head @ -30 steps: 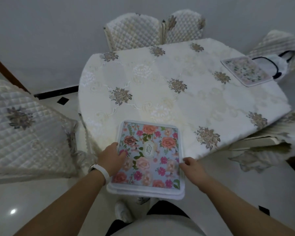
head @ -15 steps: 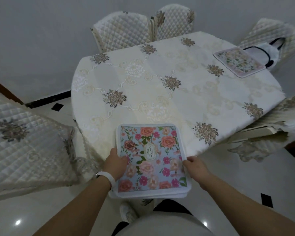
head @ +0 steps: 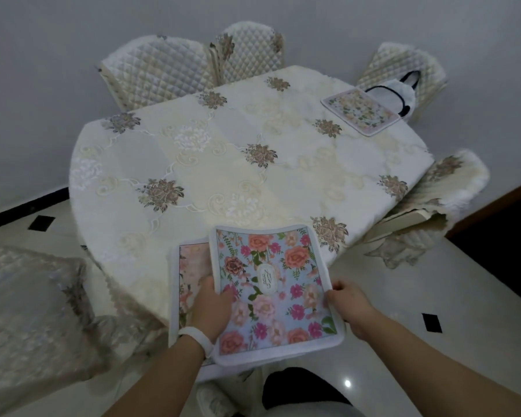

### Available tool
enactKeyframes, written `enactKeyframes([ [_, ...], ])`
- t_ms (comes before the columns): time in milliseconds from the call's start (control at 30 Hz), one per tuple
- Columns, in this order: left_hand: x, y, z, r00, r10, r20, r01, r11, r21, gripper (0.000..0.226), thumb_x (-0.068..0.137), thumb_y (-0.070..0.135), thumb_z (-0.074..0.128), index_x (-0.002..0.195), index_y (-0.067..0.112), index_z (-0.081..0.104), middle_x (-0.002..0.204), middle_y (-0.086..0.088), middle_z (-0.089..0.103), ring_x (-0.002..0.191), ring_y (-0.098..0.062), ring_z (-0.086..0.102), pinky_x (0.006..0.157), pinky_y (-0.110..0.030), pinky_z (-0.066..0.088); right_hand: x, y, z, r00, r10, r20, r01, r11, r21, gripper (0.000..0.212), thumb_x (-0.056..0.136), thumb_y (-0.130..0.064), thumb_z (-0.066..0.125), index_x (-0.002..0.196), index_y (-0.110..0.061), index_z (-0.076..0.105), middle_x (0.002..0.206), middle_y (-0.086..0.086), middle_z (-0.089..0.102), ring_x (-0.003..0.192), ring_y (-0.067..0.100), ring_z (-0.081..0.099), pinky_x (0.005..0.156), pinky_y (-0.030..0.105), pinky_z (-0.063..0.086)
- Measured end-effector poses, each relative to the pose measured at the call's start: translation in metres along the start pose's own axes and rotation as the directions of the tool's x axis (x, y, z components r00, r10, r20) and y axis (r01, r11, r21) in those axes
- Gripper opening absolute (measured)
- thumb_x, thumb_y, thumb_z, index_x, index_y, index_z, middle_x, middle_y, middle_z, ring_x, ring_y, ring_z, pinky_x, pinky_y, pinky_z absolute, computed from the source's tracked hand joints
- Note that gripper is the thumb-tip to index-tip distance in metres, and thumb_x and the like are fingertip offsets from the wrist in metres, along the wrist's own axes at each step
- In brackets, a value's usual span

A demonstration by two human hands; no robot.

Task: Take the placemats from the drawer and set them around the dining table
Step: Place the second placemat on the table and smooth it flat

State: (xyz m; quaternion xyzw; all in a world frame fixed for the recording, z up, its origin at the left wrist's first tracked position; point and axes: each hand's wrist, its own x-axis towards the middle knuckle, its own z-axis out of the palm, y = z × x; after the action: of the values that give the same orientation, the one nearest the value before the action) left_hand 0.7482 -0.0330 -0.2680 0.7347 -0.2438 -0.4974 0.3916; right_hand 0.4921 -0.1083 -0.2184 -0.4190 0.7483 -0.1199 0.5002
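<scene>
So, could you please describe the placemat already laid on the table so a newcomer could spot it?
Find the dining table with its cream embroidered cloth and go to its far right end, by the chair carrying a white bag. The laid placemat lies flat alone, pale-flowered, whereas the blue placemat and the pinkish placemat beneath it overlap at the near edge.

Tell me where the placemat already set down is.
Head view: the set placemat lies at the far right edge of the table, beside the white bag.
</scene>
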Motion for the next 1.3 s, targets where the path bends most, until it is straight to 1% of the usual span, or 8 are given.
enactKeyframes([
  [167,0.003,0.003,0.024,0.999,0.023,0.045,-0.025,0.999,0.025,0.016,0.092,0.018,0.059,0.107,0.022,0.059,0.097,-0.002,0.070,0.086,-0.024,0.068,0.078,-0.048,0.058,-0.006,0.012,-0.014,0.992,-0.047,-0.121,0.045,0.999,-0.021,0.009,0.088,-0.003,0.054,0.090,-0.006,0.062,0.083,0.010,0.069,0.069,0.021,0.067,0.054,0.027,0.050],
  [367,-0.020,0.024,0.050,1.000,0.009,-0.029,-0.011,0.997,-0.074,0.013,0.092,0.015,0.060,0.105,0.018,0.062,0.091,-0.011,0.071,0.080,-0.034,0.070,0.067,-0.054,0.059,0.001,0.018,-0.040,0.986,-0.104,-0.133,0.104,0.995,-0.009,0.010,0.093,-0.011,0.052,0.094,-0.011,0.062,0.087,0.008,0.068,0.074,0.023,0.069,0.059,0.030,0.053],
  [633,-0.037,0.077,0.146,0.998,0.066,0.011,-0.065,0.994,-0.082,0.016,0.093,0.014,0.059,0.109,0.015,0.061,0.093,-0.008,0.073,0.075,-0.027,0.073,0.062,-0.041,0.061,0.028,0.022,-0.130,0.944,-0.280,-0.176,0.260,0.957,-0.129,0.002,0.090,-0.018,0.054,0.087,-0.019,0.054,0.083,0.000,0.063,0.071,0.017,0.062,0.062,0.035,0.054],
  [867,-0.052,0.124,0.270,0.983,0.139,0.120,-0.139,0.990,-0.010,0.014,0.094,0.022,0.060,0.107,0.019,0.061,0.096,-0.005,0.075,0.081,-0.026,0.074,0.074,-0.049,0.060,0.062,0.066,-0.252,0.925,-0.265,-0.271,0.270,0.963,-0.018,0.005,0.090,-0.015,0.054,0.086,-0.017,0.051,0.081,-0.002,0.059,0.069,0.013,0.057,0.055,0.029,0.046],
  [967,-0.060,0.144,0.321,0.963,0.196,0.185,-0.198,0.980,-0.004,0.013,0.094,0.018,0.061,0.106,0.016,0.063,0.093,-0.006,0.076,0.078,-0.027,0.074,0.071,-0.049,0.060,0.075,0.085,-0.304,0.910,-0.249,-0.332,0.278,0.960,0.042,0.003,0.090,-0.015,0.054,0.090,-0.018,0.053,0.082,-0.004,0.058,0.069,0.010,0.057,0.056,0.029,0.047],
  [1067,-0.064,0.162,0.369,0.955,0.205,0.215,-0.217,0.976,0.033,0.014,0.092,0.017,0.063,0.105,0.010,0.064,0.090,-0.009,0.076,0.074,-0.026,0.074,0.063,-0.041,0.060,0.080,0.103,-0.352,0.899,-0.207,-0.385,0.266,0.958,0.105,0.004,0.092,-0.015,0.052,0.095,-0.017,0.054,0.080,-0.005,0.056,0.065,0.008,0.054,0.048,0.021,0.037],
  [1200,-0.071,0.181,0.421,0.941,0.198,0.275,-0.215,0.976,0.032,0.013,0.093,0.016,0.063,0.104,0.008,0.061,0.088,-0.009,0.075,0.069,-0.024,0.074,0.054,-0.032,0.058,0.084,0.123,-0.394,0.882,-0.158,-0.444,0.253,0.954,0.163,0.004,0.092,-0.015,0.051,0.094,-0.017,0.054,0.080,-0.002,0.057,0.060,0.011,0.052,0.044,0.020,0.037],
  [1300,-0.065,0.196,0.452,0.926,0.181,0.332,-0.203,0.979,0.033,0.014,0.093,0.015,0.063,0.104,0.008,0.060,0.092,-0.013,0.074,0.075,-0.029,0.074,0.062,-0.039,0.060,0.096,0.129,-0.416,0.872,-0.110,-0.477,0.232,0.951,0.205,0.003,0.092,-0.015,0.052,0.094,-0.015,0.054,0.081,0.000,0.058,0.062,0.013,0.053,0.048,0.024,0.041],
])
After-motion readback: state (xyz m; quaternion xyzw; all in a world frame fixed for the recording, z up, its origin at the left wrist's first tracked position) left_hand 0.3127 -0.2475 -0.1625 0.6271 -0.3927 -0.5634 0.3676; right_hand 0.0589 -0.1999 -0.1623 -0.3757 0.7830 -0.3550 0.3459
